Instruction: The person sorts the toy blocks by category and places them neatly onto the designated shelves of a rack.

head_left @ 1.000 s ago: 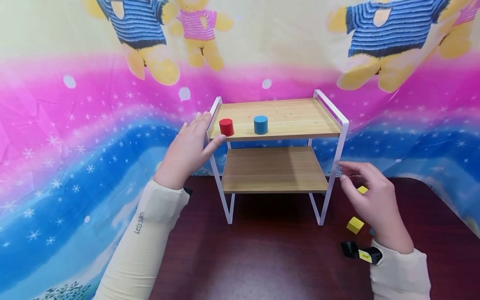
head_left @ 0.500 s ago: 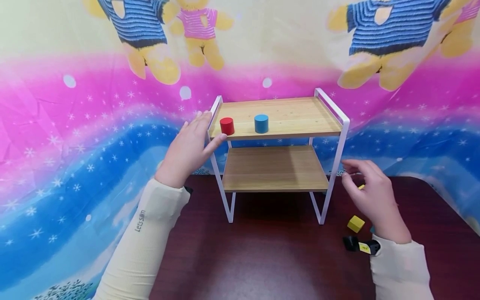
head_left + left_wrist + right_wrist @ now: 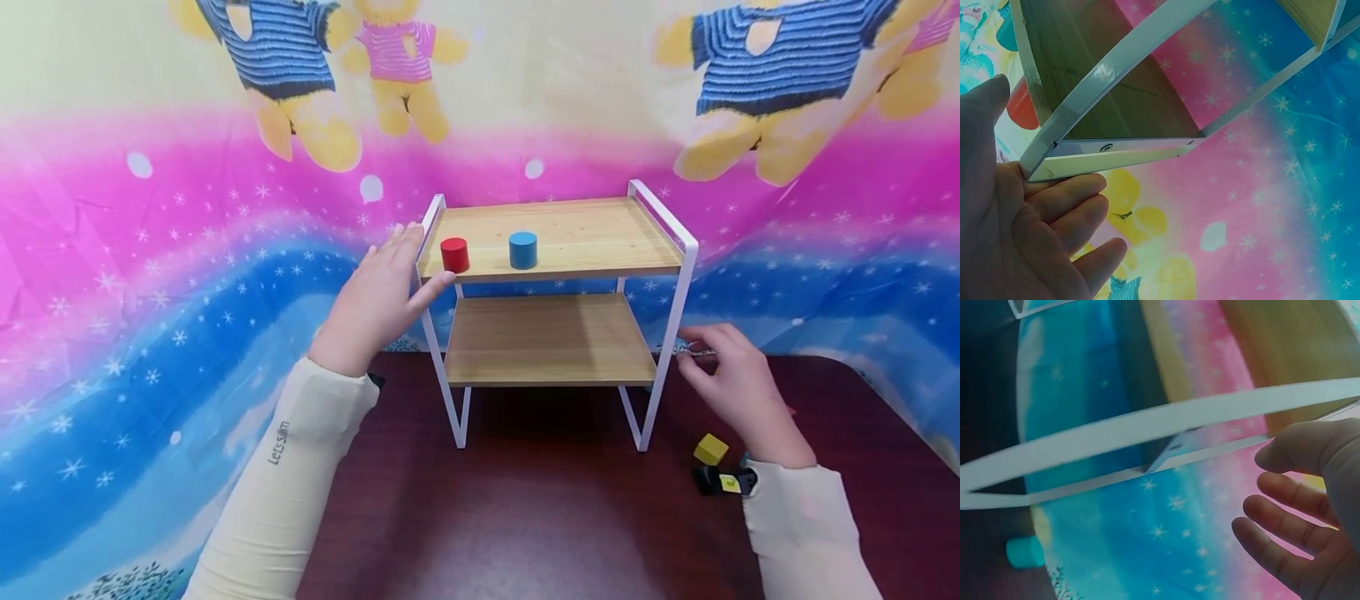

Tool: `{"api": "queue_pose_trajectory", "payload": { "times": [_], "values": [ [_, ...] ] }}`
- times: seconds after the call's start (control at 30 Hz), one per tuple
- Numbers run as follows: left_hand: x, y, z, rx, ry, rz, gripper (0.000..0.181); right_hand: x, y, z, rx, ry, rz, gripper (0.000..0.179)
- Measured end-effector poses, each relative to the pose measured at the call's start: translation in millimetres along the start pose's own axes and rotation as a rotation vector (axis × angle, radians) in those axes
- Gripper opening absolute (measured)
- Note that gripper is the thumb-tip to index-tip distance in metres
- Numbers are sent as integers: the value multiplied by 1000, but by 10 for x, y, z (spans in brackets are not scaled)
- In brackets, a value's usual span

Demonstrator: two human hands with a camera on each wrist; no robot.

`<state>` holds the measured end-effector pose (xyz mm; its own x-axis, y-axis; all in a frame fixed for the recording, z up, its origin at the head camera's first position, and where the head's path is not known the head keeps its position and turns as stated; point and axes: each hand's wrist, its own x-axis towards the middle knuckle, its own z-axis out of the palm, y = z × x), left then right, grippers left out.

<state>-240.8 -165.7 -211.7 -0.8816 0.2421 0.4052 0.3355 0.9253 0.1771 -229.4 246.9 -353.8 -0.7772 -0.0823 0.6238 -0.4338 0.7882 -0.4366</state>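
Observation:
A two-tier shelf (image 3: 551,340) with wooden boards and a white frame stands on the table. On its top board sit a red cylinder (image 3: 454,255) and a blue cylinder (image 3: 522,250), apart from each other near the front edge. My left hand (image 3: 375,296) rests against the left side frame, fingers extended, thumb by the red cylinder. In the left wrist view the frame's corner lies between that thumb and the fingers (image 3: 1075,209). Beside the right leg of the shelf is my right hand (image 3: 735,387), fingers loosely bent and holding nothing.
A yellow block (image 3: 711,449) lies on the dark red table (image 3: 525,517) near the right wrist. The right wrist view shows a teal cylinder (image 3: 1025,552) on the table. Behind the shelf hangs a printed cloth (image 3: 300,192) with bears and snowflakes.
My right hand has shifted slightly left toward the shelf leg, and a farther yellow block is now hidden behind it. My left hand and both cylinders on the shelf have stayed put.

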Motion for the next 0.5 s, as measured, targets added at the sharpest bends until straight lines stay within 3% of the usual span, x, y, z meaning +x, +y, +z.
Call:
{"api": "queue_pose_trajectory", "payload": {
  "times": [0.33, 0.5],
  "values": [
    [-13, 5, -4, 12, -5, 0, 88, 86, 202, 122, -5, -150, 71, 33],
    [-7, 9, -1, 17, -9, -2, 89, 144, 292, 178, -20, -197, 64, 27]
  ]
}}
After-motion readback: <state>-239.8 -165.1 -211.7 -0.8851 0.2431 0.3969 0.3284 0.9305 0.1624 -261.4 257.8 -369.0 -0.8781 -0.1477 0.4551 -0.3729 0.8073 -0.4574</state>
